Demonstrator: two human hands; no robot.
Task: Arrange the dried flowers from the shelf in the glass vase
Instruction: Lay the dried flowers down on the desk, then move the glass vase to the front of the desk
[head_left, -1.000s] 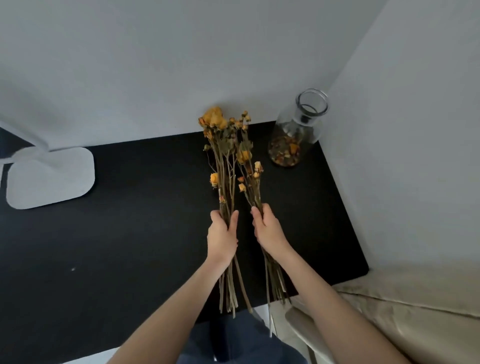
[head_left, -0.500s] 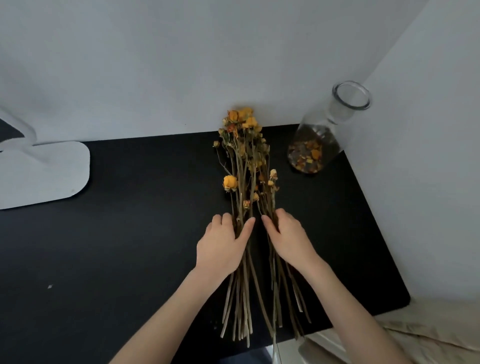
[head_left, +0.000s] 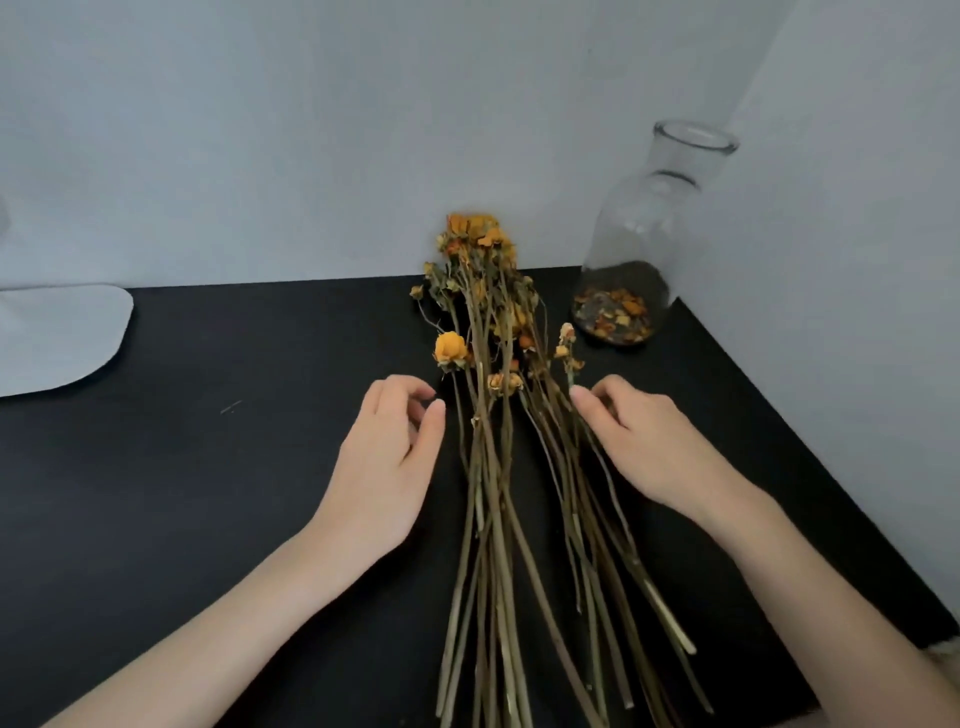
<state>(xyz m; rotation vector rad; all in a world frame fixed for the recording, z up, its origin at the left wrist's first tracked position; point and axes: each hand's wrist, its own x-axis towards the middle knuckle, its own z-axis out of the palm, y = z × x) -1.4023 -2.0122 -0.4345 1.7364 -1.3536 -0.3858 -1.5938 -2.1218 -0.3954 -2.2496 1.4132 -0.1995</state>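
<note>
The dried flowers (head_left: 483, 322) have orange and deep yellow heads, some faded to brownish ochre, on dull olive and tan stems that turn paler straw at the cut ends. The glass vase (head_left: 644, 223) is clear and colourless, and the loose petals (head_left: 615, 312) in its bottom are a mottled orange, yellow and dark brown. The worktop (head_left: 208, 493) is plain matte black with one small pale fleck (head_left: 231, 406). The wall (head_left: 311, 130) is flat pale grey-blue; the flat rounded base (head_left: 57, 338) at the left is lighter grey-white

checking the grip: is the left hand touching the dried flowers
Apart. Head view shows a strip of black table between the left hand and the dried flowers.
</note>
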